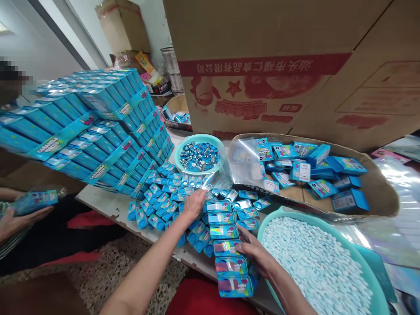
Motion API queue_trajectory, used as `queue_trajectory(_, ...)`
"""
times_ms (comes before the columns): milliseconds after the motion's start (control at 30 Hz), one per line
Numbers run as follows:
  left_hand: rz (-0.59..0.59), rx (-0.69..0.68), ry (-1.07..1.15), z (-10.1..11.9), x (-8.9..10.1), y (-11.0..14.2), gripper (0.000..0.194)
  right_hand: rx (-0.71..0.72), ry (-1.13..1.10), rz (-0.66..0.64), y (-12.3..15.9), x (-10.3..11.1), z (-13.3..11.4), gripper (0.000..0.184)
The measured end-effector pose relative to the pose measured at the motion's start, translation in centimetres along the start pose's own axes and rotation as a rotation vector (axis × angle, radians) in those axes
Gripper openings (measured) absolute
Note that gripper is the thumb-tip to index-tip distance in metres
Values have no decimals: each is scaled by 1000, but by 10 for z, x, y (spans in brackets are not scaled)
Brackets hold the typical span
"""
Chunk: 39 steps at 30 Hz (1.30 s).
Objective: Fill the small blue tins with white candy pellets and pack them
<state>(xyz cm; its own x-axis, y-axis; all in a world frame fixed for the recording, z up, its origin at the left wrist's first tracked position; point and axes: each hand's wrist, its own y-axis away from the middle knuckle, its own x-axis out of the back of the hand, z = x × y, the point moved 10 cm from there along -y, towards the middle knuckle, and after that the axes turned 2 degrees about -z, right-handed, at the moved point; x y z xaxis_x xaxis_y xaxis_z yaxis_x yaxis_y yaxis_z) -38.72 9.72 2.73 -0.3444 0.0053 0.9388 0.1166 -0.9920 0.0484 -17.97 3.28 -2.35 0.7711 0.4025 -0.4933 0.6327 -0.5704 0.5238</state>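
My right hand (259, 251) is wrapped around the side of a long row of small blue tins (227, 249) with shiny lids, stacked one after another. My left hand (194, 204) is closed at the far end of that row, near some clear plastic; what its fingers hold, if anything, I cannot make out. Many similar blue tins (160, 205) lie spread over the table to the left. Just beyond my left hand stands a light blue basin (179, 159) of small blue and silver discs. A larger turquoise basin (274, 214) full of pale blue candies is on the right.
Tall stacks of blue display boxes (108, 127) rise at the left. An open carton (387, 197) holds several blue boxes, with a large brown cardboard box (262, 39) behind it. At far left, another person's hands (19, 218) hold a blue package (36, 202).
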Motion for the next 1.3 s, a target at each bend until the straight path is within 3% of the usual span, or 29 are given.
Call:
queue_trajectory(167, 43, 79, -15, -5, -17, 10, 28, 16, 17, -123, 0, -6, 0, 84)
queue_trajectory(267, 0, 22, 152, -6, -23, 3, 26, 17, 21, -162, -1, -10, 0, 84)
queue_trajectory(467, -346, -265, 648, 16, -30, -20, 21, 46, -45, -205, 1, -18, -1, 96)
queue_trajectory(567, -465, -254, 806, 27, -32, -23, 21, 71, -75, -153, 2, -18, -3, 96)
queue_trajectory(700, -424, -131, 879, 27, -36, -22, 25, 75, -119, -69, 4, -17, -2, 91)
queue_trajectory(833, -449, -107, 927, 33, -44, -17, 28, 20, -37, -44, 7, -16, 2, 97)
queue_trajectory(900, -482, -122, 938, 37, -47, -16, 28, -1, 32, 17, 6, -8, -1, 90)
queue_trajectory(1000, -489, -154, 924, 43, -47, -15, 27, 52, 116, 334, -2, 24, -26, 74)
queue_trajectory(1100, -461, -158, 845, 45, -46, -14, 27, 291, 387, 659, -6, 46, -82, 75)
queue_trajectory(1133, -444, -165, 801, 45, -45, -14, 28, 392, 531, 703, -8, 43, -101, 73)
queue_trajectory(1200, -404, -188, 705, 48, -44, -14, 30, 549, 810, 706, -15, 30, -126, 50)
queue_trajectory(1267, -375, -212, 612, 52, -43, -12, 33, 602, 991, 653, -22, 19, -131, 21)
queue_trajectory(1300, -363, -224, 566, 55, -42, -11, 33, 609, 1041, 638, -23, 17, -129, 16)
